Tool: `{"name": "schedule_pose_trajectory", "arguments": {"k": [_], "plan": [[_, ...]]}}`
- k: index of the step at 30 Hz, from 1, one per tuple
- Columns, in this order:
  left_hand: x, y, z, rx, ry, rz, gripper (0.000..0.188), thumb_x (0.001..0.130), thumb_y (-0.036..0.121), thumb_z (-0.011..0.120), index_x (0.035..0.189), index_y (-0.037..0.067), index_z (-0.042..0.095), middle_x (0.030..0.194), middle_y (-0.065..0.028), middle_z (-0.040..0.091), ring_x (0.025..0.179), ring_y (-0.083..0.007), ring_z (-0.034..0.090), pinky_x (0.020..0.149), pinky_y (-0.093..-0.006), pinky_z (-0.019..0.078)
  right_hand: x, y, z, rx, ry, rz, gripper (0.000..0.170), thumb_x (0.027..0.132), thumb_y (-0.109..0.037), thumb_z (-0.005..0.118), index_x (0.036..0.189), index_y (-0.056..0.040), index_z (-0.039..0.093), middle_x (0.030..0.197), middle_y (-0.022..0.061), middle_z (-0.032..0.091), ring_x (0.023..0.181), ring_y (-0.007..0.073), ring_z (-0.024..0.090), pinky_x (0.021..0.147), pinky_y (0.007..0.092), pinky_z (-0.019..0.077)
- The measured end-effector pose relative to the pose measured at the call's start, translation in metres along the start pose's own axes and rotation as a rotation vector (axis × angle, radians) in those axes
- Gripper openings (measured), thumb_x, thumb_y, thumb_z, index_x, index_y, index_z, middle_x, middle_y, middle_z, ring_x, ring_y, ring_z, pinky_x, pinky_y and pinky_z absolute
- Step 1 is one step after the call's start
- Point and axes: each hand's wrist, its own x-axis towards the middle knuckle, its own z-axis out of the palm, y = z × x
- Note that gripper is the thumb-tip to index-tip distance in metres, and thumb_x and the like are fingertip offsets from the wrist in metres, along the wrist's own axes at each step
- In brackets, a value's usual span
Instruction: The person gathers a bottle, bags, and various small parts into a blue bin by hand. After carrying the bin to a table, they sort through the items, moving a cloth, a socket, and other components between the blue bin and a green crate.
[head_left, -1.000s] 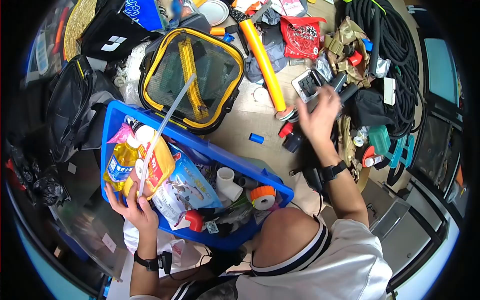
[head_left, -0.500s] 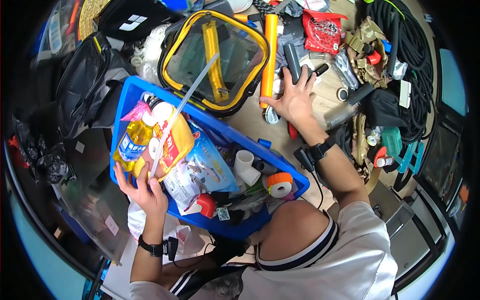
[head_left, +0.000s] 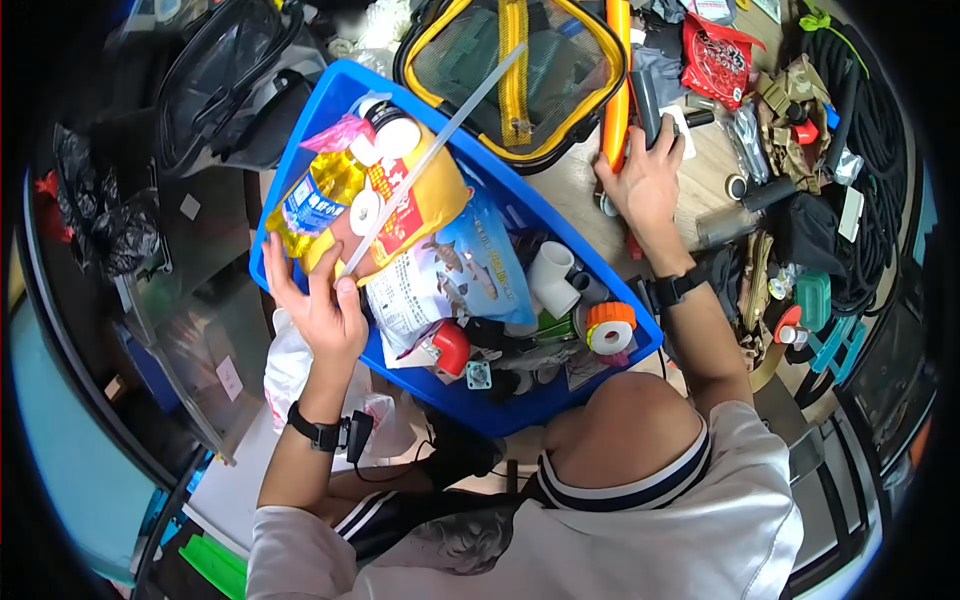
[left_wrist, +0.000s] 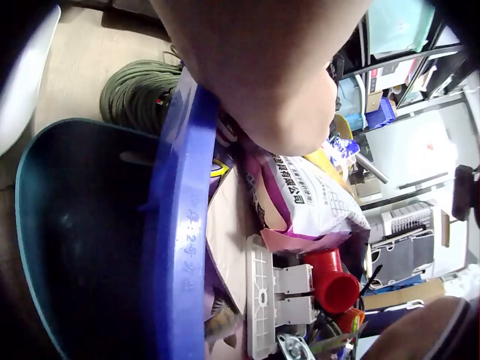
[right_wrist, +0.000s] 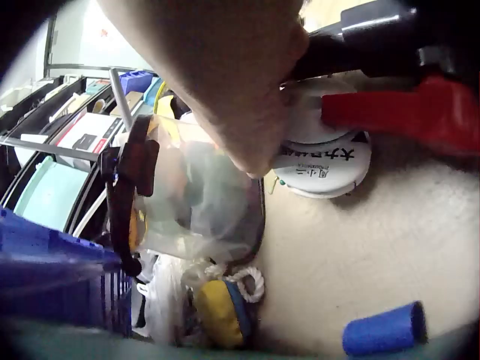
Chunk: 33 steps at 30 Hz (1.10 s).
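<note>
My left hand (head_left: 325,310) lies over the near left rim of a blue bin (head_left: 590,245), its extended fingers against a yellow packet (head_left: 440,195) and close to an oil-like yellow bottle (head_left: 312,195). A clear grey tube (head_left: 440,135) slants up past its thumb. My right hand (head_left: 645,190) is spread over the floor, with fingertips at the lower end of a dark grey cylinder (head_left: 647,100) and the thumb beside an orange-yellow tube (head_left: 617,90). In the right wrist view, a white labelled disc (right_wrist: 326,169) lies below that hand, whose fingertips are hidden there.
The bin also holds a blue fish-picture bag (head_left: 480,260), a white pipe fitting (head_left: 552,280) and a red elbow (head_left: 452,348). Beyond it stands a mesh bag (head_left: 470,70) with yellow trim. Black hose (head_left: 875,200), a red packet (head_left: 718,60) and camouflage gear (head_left: 790,95) crowd the right.
The dark cylinder has shifted left beside the orange-yellow tube, and my right hand has moved left with it. My left hand stays at the bin. The head view has turned.
</note>
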Motion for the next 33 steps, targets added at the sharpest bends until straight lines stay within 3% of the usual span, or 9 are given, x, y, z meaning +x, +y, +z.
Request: {"name": "schedule_pose_trajectory", "arguments": {"k": [3, 6, 11, 15, 18, 20, 23, 29, 33], "plan": [[0.002, 0.002, 0.002, -0.01, 0.013, -0.006, 0.03, 0.101, 0.019, 0.055, 0.121, 0.005, 0.07, 0.165, -0.0267, 0.023, 0.15, -0.0431, 0.028, 0.119, -0.0533, 0.031, -0.02, -0.007, -0.008, -0.151, 0.0, -0.025, 0.073, 0.083, -0.055, 0.075, 0.136, -0.0075, 0.055, 0.157, 0.0285, 0.032, 0.141, 0.0625, 0.029, 0.094, 0.0742, 0.0487], [-0.001, 0.003, 0.002, -0.046, 0.028, -0.015, 0.029, 0.1, 0.019, 0.056, 0.121, 0.005, 0.07, 0.165, -0.0268, 0.023, 0.15, -0.0431, 0.028, 0.119, -0.0531, 0.0308, -0.034, -0.008, -0.02, -0.162, -0.172, 0.025, 0.104, 0.075, -0.075, 0.073, 0.155, -0.015, 0.042, 0.166, 0.0262, 0.017, 0.146, 0.0616, 0.021, 0.092, 0.081, 0.0441], [-0.001, 0.005, 0.002, -0.08, 0.041, -0.006, 0.029, 0.101, 0.02, 0.056, 0.122, 0.005, 0.07, 0.165, -0.0266, 0.023, 0.151, -0.0427, 0.027, 0.119, -0.053, 0.031, -0.046, 0.002, -0.02, -0.085, -0.217, -0.074, 0.12, 0.064, -0.073, 0.083, 0.162, -0.0251, 0.032, 0.168, 0.0283, 0.006, 0.147, 0.0642, 0.016, 0.093, 0.079, 0.0457], [0.0, 0.002, 0.003, -0.069, 0.038, 0.011, 0.03, 0.101, 0.02, 0.056, 0.122, 0.005, 0.07, 0.165, -0.0265, 0.023, 0.151, -0.0424, 0.027, 0.119, -0.0529, 0.0309, -0.038, 0.017, -0.006, -0.189, -0.124, -0.156, 0.108, 0.068, -0.059, 0.086, 0.159, -0.0324, 0.035, 0.167, 0.0275, 0.011, 0.143, 0.068, 0.02, 0.089, 0.0717, 0.0532], [0.0, 0.001, 0.006, -0.103, 0.047, -0.007, 0.029, 0.099, 0.021, 0.059, 0.12, 0.006, 0.072, 0.164, -0.0275, 0.026, 0.15, -0.0453, 0.027, 0.118, -0.0536, 0.0305, -0.035, 0.026, -0.004, -0.101, -0.032, -0.21, 0.083, 0.071, -0.039, 0.082, 0.146, -0.02, 0.052, 0.165, 0.0254, 0.018, 0.139, 0.0641, 0.031, 0.084, 0.0647, 0.0587], [0.0, 0.001, 0.003, -0.075, 0.023, 0.001, 0.03, 0.101, 0.019, 0.057, 0.122, 0.004, 0.071, 0.164, -0.0267, 0.023, 0.151, -0.0424, 0.027, 0.118, -0.0516, 0.0328, -0.032, 0.03, -0.008, -0.093, -0.018, -0.212, 0.068, 0.073, -0.035, 0.081, 0.133, -0.0112, 0.06, 0.165, 0.026, 0.02, 0.138, 0.062, 0.034, 0.09, 0.0637, 0.057], [-0.003, -0.002, 0.01, -0.146, 0.104, -0.014, 0.028, 0.094, 0.021, 0.066, 0.118, 0.009, 0.074, 0.16, -0.0294, 0.032, 0.148, -0.0488, 0.031, 0.119, -0.0545, 0.0283, -0.03, 0.04, -0.011, -0.003, -0.013, -0.28, 0.047, 0.079, -0.027, 0.078, 0.119, -0.0061, 0.065, 0.163, 0.0296, 0.024, 0.136, 0.0582, 0.04, 0.104, 0.0562, 0.0513], [0.0, -0.004, 0.011, -0.127, 0.132, 0.033, 0.027, 0.093, 0.023, 0.07, 0.117, 0.012, 0.075, 0.159, -0.0281, 0.034, 0.146, -0.0504, 0.033, 0.119, -0.0555, 0.0282, -0.045, 0.03, -0.027, -0.057, -0.126, -0.364, 0.049, 0.085, -0.032, 0.079, 0.128, -0.0149, 0.064, 0.163, 0.0322, 0.019, 0.134, 0.0603, 0.041, 0.104, 0.0572, 0.0506], [0.0, 0.0, 0.007, -0.068, 0.102, 0.04, 0.025, 0.096, 0.019, 0.065, 0.118, 0.01, 0.074, 0.162, -0.0261, 0.03, 0.149, -0.0445, 0.028, 0.119, -0.0525, 0.0279, -0.044, 0.043, -0.016, -0.061, -0.081, -0.445, 0.047, 0.082, -0.02, 0.079, 0.127, -0.0193, 0.065, 0.163, 0.0344, 0.018, 0.131, 0.0629, 0.042, 0.102, 0.0569, 0.0519]]}}
